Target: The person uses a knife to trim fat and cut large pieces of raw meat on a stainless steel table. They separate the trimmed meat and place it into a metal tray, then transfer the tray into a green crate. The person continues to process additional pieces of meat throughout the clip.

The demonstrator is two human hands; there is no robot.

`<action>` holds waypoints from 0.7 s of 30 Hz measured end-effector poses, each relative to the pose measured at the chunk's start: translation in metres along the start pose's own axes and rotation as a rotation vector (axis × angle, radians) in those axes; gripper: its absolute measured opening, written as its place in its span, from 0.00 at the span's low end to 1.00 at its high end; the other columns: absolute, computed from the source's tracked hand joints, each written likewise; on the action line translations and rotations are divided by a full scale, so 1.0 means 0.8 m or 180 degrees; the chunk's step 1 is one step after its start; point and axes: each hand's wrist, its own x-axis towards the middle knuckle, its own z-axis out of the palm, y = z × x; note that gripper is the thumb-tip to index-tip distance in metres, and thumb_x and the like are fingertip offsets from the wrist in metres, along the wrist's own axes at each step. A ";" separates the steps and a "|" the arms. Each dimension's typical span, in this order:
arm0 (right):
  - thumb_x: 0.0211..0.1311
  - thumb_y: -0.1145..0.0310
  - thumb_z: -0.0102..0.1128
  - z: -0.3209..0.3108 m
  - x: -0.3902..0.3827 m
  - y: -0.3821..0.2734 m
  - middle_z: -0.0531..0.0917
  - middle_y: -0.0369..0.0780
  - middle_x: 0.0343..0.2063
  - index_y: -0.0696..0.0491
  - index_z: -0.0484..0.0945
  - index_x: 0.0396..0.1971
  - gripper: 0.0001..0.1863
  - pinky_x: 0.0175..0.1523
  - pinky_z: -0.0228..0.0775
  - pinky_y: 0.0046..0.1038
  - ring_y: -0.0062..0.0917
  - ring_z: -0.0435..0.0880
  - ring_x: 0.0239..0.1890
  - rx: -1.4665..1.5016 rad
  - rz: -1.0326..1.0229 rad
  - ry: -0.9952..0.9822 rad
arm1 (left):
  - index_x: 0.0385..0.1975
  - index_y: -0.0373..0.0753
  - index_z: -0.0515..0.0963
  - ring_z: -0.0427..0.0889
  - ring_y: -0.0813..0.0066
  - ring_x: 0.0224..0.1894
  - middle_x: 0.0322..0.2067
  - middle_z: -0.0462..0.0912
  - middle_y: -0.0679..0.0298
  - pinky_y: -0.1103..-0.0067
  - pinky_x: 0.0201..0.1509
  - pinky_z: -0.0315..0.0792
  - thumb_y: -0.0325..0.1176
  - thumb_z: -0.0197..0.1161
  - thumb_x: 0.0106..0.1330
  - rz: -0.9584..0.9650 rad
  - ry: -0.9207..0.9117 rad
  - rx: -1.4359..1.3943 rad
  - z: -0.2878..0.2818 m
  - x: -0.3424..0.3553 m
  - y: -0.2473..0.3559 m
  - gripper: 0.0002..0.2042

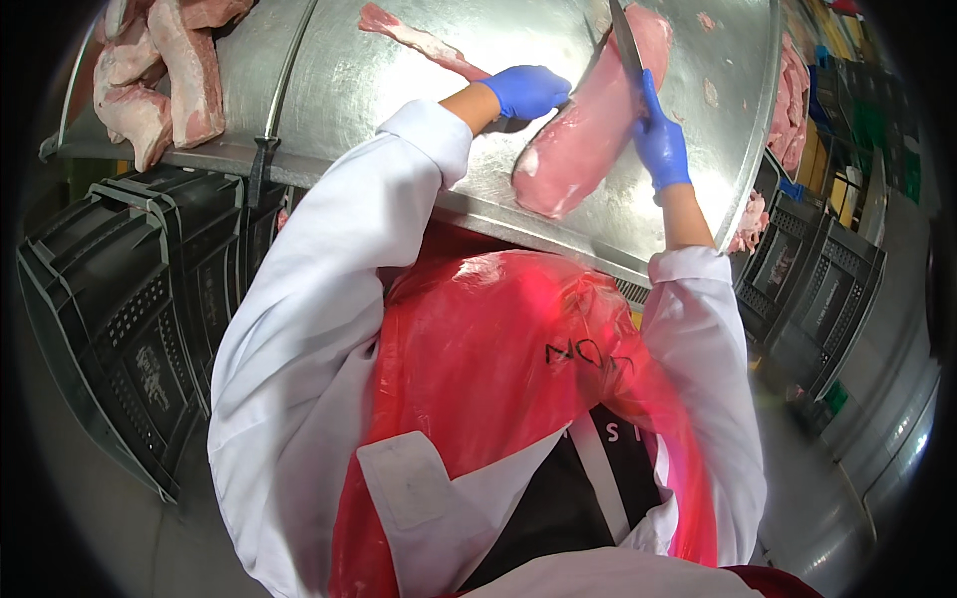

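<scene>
My right hand (pixel 659 140), in a blue glove, grips a knife (pixel 625 40) whose blade lies along the upper right side of a long pink piece of meat (pixel 578 135) on the steel worktop (pixel 728 130). My left hand (pixel 526 92), also blue-gloved, is closed just left of that meat, at the lower end of a thin pale strip of meat (pixel 419 35). What its curled fingers hold is hidden.
Large meat pieces (pixel 189 90) lie at the upper left, beside a steel rod (pixel 289 70) with a black handle. More meat (pixel 788 100) is beyond the worktop's right edge. Black plastic crates (pixel 110 299) stand at lower left, others (pixel 807 289) at right.
</scene>
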 end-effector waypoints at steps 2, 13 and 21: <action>0.63 0.70 0.52 -0.020 0.004 -0.013 0.83 0.53 0.25 0.31 0.51 0.75 0.41 0.34 0.75 0.41 0.42 0.83 0.23 0.0192 0.0180 -0.0043 | 0.34 0.39 0.76 0.81 0.46 0.38 0.32 0.82 0.49 0.58 0.46 0.72 0.41 0.49 0.71 0.0107 0.0116 0.0165 -0.009 0.002 0.005 0.13; 0.64 0.72 0.50 -0.023 -0.111 -0.100 0.83 0.49 0.25 0.43 0.53 0.75 0.39 0.33 0.78 0.34 0.29 0.82 0.21 0.0834 0.0911 -0.1357 | 0.32 0.42 0.77 0.81 0.49 0.38 0.31 0.82 0.52 0.59 0.43 0.73 0.35 0.55 0.63 0.0072 0.0234 0.0525 -0.023 -0.004 0.004 0.07; 0.67 0.77 0.50 -0.142 -0.258 -0.120 0.76 0.34 0.21 0.37 0.52 0.76 0.40 0.23 0.69 0.23 0.17 0.72 0.17 0.2093 0.1972 -0.1532 | 0.46 0.34 0.75 0.82 0.47 0.48 0.44 0.83 0.46 0.62 0.54 0.74 0.37 0.53 0.64 -0.0812 0.0375 0.0357 0.009 -0.045 -0.015 0.16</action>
